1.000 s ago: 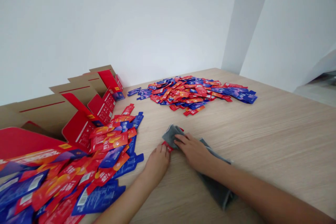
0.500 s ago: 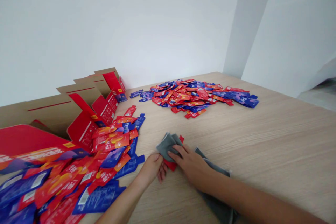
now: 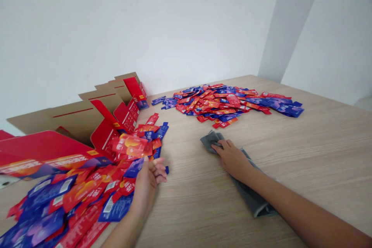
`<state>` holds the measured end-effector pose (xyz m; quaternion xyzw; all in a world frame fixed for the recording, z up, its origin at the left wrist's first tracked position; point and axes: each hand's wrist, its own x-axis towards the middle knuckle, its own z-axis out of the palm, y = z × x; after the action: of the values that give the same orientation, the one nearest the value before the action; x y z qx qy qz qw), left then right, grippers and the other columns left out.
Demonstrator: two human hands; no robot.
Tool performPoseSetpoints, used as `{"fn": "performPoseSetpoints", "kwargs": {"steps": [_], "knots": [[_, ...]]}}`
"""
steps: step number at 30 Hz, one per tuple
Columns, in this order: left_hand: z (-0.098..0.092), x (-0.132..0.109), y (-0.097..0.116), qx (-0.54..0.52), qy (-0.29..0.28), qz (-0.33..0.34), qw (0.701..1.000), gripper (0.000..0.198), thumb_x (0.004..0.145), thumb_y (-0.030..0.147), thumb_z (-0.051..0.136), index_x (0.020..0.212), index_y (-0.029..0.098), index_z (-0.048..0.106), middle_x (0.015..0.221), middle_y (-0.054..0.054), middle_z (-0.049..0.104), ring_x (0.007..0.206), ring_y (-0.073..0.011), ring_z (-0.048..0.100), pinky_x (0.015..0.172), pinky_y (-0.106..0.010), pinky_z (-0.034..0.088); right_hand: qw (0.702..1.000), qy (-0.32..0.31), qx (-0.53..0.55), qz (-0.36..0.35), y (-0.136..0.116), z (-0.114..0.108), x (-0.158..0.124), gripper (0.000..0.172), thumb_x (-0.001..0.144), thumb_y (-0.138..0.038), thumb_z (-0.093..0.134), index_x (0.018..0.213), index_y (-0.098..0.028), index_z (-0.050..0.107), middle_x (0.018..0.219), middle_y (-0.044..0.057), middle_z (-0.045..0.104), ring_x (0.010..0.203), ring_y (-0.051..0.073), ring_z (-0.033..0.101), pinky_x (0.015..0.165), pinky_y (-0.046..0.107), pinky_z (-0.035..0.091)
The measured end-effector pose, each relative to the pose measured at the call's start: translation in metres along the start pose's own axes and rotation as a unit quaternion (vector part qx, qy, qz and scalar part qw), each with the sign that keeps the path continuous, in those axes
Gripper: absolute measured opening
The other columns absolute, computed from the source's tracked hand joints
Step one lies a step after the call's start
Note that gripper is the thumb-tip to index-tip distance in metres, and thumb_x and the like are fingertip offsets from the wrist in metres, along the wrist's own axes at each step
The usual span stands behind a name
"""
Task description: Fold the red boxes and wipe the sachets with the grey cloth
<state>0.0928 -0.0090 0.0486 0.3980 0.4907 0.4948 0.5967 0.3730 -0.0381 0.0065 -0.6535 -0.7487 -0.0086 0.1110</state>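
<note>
1. Our right grip (image 3: 234, 162) pinches the far end of the grey cloth (image 3: 251, 195), well in from the worktop's (image 3: 186, 209) far edge.
2. Our left grip (image 3: 149, 178) is half-spread, fingers loosely curled; we cannot tell whether its thumb touches the orange-red sachet (image 3: 130, 145).
3. Our right forearm hides the cloth's middle.

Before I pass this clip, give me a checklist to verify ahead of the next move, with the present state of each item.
1. Right hand has the cloth: ok, its fingers are on one end.
2. Cloth fully in sight: not ok, the right hand and forearm cover part of it.
3. Left hand clear of the red packet: cannot tell, the packet's edge is right by the thumb.
4. Boxes open: ok, flaps stand up.
5. Far pile apart from the cloth: ok, bare table shows between.
</note>
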Motion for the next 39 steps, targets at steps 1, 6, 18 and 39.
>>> {"fn": "performPoseSetpoints", "kwargs": {"steps": [1, 6, 18, 39], "knots": [[0.006, 0.002, -0.005, 0.027, -0.028, -0.017, 0.999, 0.052, 0.07, 0.059, 0.055, 0.083, 0.01, 0.062, 0.06, -0.002, 0.059, 0.047, -0.0127, 0.054, 0.042, -0.025, 0.044, 1.0, 0.001, 0.001, 0.0, -0.002, -0.001, 0.0, 0.051, 0.078, -0.004, 0.04, 0.126, -0.016, 0.054, 0.12, 0.016, 0.052, 0.104, 0.026, 0.045, 0.087, 0.038, 0.042], [0.071, 0.038, -0.034, 0.25, -0.165, 0.103, 0.948, 0.043, 0.08, 0.048, 0.047, 0.095, 0.011, 0.062, 0.082, -0.009, 0.065, 0.072, -0.0181, 0.062, 0.059, -0.029, 0.051, 0.999, 0.003, 0.021, 0.032, -0.001, -0.011, 0.002, 0.035, 0.088, -0.025, 0.043, 0.118, -0.013, 0.058, 0.116, 0.017, 0.052, 0.106, 0.028, 0.045, 0.086, 0.038, 0.042], [0.232, 0.129, -0.064, 0.694, -0.17, 0.372, 0.593, 0.03, 0.088, 0.017, 0.044, 0.111, 0.003, 0.056, 0.113, -0.02, 0.055, 0.112, -0.0267, 0.048, 0.092, -0.039, 0.041, 0.977, 0.034, -0.002, 0.211, 0.051, -0.014, 0.004, 0.027, 0.088, -0.015, 0.042, 0.112, -0.012, 0.055, 0.11, 0.015, 0.052, 0.1, 0.025, 0.053, 0.08, 0.032, 0.043], [0.081, 0.032, -0.041, 0.612, -0.22, 0.215, 0.728, 0.02, 0.085, 0.013, 0.037, 0.082, 0.014, 0.057, 0.087, -0.009, 0.062, 0.085, -0.0188, 0.059, 0.074, -0.031, 0.046, 0.995, 0.045, 0.006, 0.092, 0.062, -0.007, 0.007, 0.047, 0.08, -0.004, 0.034, 0.119, -0.011, 0.057, 0.12, 0.012, 0.059, 0.101, 0.026, 0.054, 0.088, 0.039, 0.046]]}}
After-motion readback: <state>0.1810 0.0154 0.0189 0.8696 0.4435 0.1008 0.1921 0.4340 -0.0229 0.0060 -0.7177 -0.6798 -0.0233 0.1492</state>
